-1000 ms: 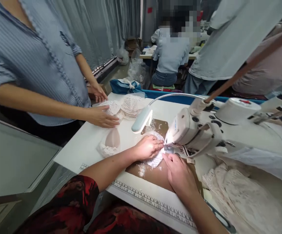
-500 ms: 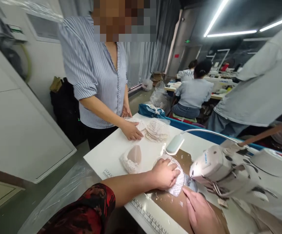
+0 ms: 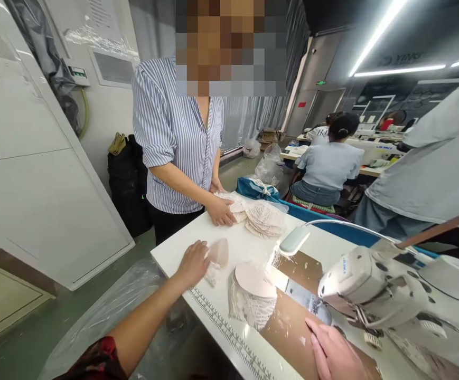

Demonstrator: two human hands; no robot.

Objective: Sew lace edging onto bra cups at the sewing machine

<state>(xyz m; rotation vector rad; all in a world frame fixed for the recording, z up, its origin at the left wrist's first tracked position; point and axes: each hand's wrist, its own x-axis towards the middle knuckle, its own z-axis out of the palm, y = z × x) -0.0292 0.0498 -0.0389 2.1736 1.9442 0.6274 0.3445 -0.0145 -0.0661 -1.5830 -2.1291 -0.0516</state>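
Observation:
At the table's left edge, my left hand (image 3: 193,264) has its fingers closed at the side of a small bundle of lace fabric pieces (image 3: 218,253); the bundle is slightly blurred and its underside is hidden. A thicker stack of curved lace pieces (image 3: 253,301) lies to the right, its top piece smooth and pale beige. My right hand (image 3: 334,348) rests with fingers stretched on the brown board (image 3: 288,322), in front of the sewing machine (image 3: 352,279), holding nothing that I can see.
Across the table, a person in a striped shirt (image 3: 181,148) has their hands on more lace stacks (image 3: 264,217). A small lamp (image 3: 293,241) on a bendy neck overhangs the table. Printed ruler marks (image 3: 229,327) run along the near edge. Clear plastic (image 3: 106,311) hangs at the left.
My left hand has left the thicker lace stack and moved left to the small bundle. That stack now lies uncovered. My right hand stays on the board.

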